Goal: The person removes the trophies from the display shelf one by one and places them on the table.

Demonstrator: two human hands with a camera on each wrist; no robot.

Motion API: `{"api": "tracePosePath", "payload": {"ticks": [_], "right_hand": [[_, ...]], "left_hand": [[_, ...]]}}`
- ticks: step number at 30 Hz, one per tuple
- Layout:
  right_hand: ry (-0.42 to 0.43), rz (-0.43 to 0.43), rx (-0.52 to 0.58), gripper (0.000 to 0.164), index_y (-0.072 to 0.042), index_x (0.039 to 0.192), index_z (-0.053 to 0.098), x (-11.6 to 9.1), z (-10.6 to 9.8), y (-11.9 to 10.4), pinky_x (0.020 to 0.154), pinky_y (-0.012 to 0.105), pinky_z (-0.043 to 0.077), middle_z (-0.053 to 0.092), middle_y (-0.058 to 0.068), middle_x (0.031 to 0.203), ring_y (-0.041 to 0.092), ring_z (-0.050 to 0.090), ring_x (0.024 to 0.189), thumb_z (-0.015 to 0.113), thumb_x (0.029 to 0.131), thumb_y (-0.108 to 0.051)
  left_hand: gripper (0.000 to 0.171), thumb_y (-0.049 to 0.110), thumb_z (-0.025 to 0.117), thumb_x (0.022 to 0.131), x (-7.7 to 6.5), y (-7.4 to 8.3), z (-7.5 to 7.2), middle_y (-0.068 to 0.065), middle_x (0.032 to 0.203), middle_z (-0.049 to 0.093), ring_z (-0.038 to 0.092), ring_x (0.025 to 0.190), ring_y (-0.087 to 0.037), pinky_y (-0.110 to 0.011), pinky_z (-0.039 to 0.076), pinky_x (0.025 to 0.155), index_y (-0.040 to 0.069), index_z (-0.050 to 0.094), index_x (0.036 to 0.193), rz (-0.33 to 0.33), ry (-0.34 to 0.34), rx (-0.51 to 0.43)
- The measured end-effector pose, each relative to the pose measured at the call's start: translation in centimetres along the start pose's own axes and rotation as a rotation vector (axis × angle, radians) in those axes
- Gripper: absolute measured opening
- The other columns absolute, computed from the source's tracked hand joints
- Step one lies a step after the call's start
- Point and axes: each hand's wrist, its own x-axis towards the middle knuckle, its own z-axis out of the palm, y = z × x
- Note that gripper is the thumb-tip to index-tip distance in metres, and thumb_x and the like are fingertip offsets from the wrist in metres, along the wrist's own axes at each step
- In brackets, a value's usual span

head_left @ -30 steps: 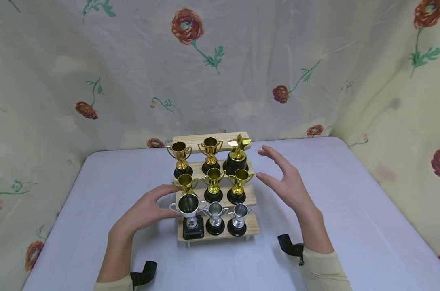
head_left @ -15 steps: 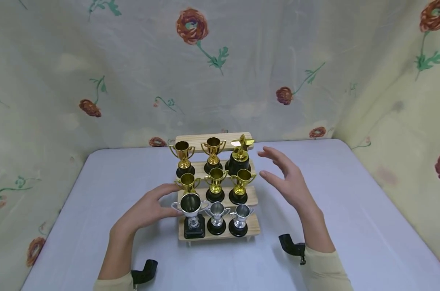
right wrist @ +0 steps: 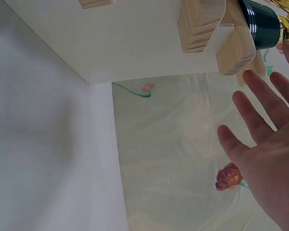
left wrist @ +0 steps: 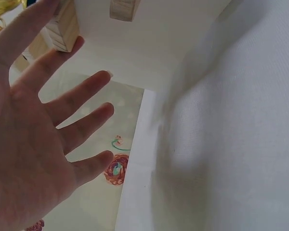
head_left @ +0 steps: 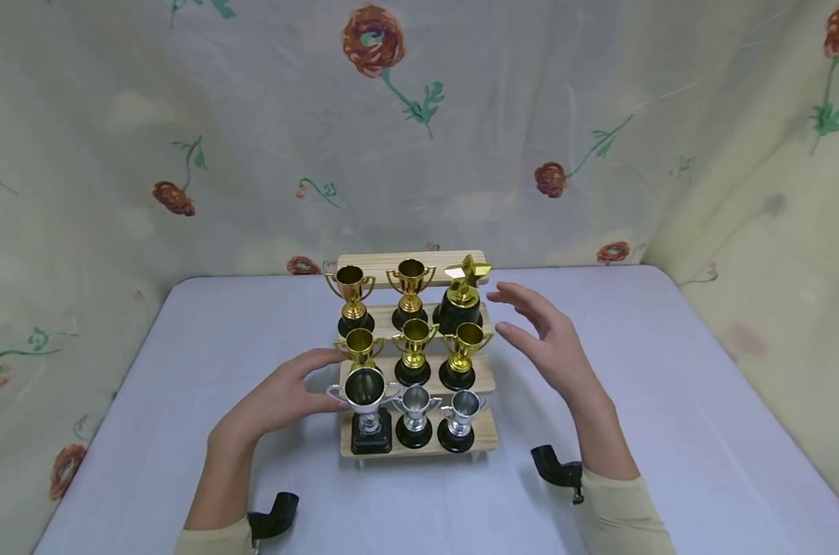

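A wooden tiered stand [head_left: 461,445] holds trophies in rows on the table. On its front step are a large silver cup [head_left: 369,422] and two small silver cups [head_left: 415,420]. Gold cups [head_left: 414,351] fill the middle step. Two darker gold cups [head_left: 410,287] and a gold star trophy [head_left: 463,297] occupy the step behind. My left hand [head_left: 284,393] is at the stand's left side, fingers spread; in the left wrist view a fingertip meets a wooden step's end [left wrist: 63,29]. Beside the right side, my right hand [head_left: 547,343] is held with loosely bent fingers around nothing, near the star trophy.
The stand's bare top step [head_left: 412,267] rises at the back. A white cloth covers the table [head_left: 669,432]. Flower-patterned fabric [head_left: 489,154] hangs behind and at both sides. Black wrist cameras [head_left: 557,467] sit on both sleeves.
The head view has shifted slightly, moving the stand a little to the right in it. Both hands keep nearly the same pose, and the trophies hold their places on the stand.
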Motion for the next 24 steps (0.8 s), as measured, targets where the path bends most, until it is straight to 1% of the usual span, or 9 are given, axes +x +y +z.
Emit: {"api": "tracePosePath", "payload": {"ticks": [7,13,19,22,24], "right_hand": [[-0.026,-0.005,-0.027,0.052,-0.02,0.144,0.051,0.8,0.4,-0.4,0.119,0.053,0.029,0.061,0.008,0.138,0.024,0.045,0.14,0.067,0.095,-0.017],[-0.038,-0.006,-0.025,0.051,-0.017,0.143,0.053,1.2,0.6,-0.4,0.119,0.053,0.029,0.061,0.01,0.137,0.026,0.046,0.138,0.068,0.094,-0.018],[-0.027,-0.014,0.007,0.049,-0.016,0.139,0.057,1.8,0.8,0.0,0.119,0.048,0.03,0.063,0.009,0.132,0.018,0.051,0.132,0.071,0.092,-0.016],[-0.029,-0.013,0.015,0.048,-0.018,0.137,0.058,2.0,0.8,0.0,0.119,0.049,0.03,0.064,0.008,0.129,0.016,0.052,0.129,0.072,0.091,-0.016],[-0.029,-0.006,0.017,0.048,-0.018,0.136,0.059,2.0,0.8,0.0,0.119,0.05,0.029,0.065,0.008,0.127,0.017,0.053,0.128,0.073,0.091,-0.017]], "left_hand": [[0.07,0.037,0.082,0.077,-0.1,0.1,-0.1,-0.001,0.149,0.051,0.038,0.146,-0.03,-0.059,0.029,0.117,0.024,0.056,0.14,-0.005,-0.005,-0.016],[0.07,0.039,0.082,0.077,0.0,0.1,0.0,0.0,0.15,0.051,0.038,0.146,-0.03,-0.06,0.03,0.116,0.025,0.055,0.14,-0.013,-0.01,-0.021],[0.069,0.039,0.081,0.077,0.0,-0.2,0.1,0.002,0.149,0.052,0.038,0.146,-0.028,-0.058,0.03,0.117,0.027,0.055,0.14,0.008,-0.006,-0.032],[0.068,0.039,0.081,0.077,0.0,-0.3,0.1,0.002,0.148,0.052,0.038,0.146,-0.028,-0.058,0.029,0.117,0.028,0.056,0.139,0.015,-0.003,-0.038],[0.067,0.039,0.082,0.077,-0.1,-0.3,0.1,0.003,0.148,0.053,0.038,0.146,-0.028,-0.058,0.029,0.117,0.029,0.056,0.139,0.015,0.0,-0.042]]}}
